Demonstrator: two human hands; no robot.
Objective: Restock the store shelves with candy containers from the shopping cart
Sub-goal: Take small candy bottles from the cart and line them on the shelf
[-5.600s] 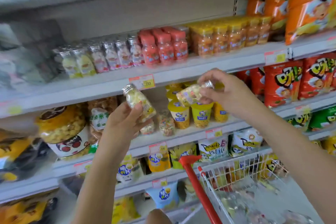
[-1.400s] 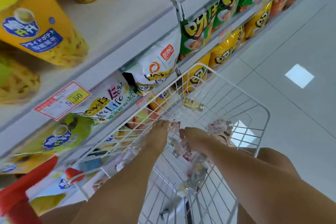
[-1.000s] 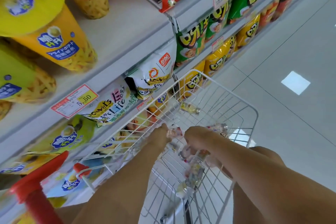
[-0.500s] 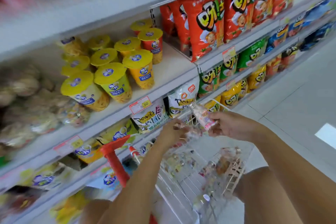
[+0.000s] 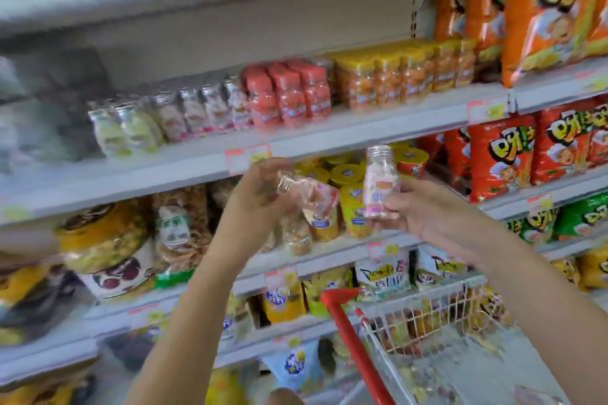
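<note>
At the centre of the frame, the left grip [image 5: 255, 197] curled round a tilted candy container [image 5: 312, 196], its cap pointing left. Just to its right, the right grip [image 5: 427, 212] pinched an upright candy container [image 5: 381, 186] with a silver cap on top and pink sweets inside. Both were held up in front of the shelf edge [image 5: 362, 138], below the row of similar bottles [image 5: 197, 113] at upper left. The shopping cart [image 5: 467, 316], with its red handle [image 5: 352, 342], stood at lower right and held blurred items.

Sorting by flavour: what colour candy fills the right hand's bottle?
Pink and white, in the bottle; head view.
</note>
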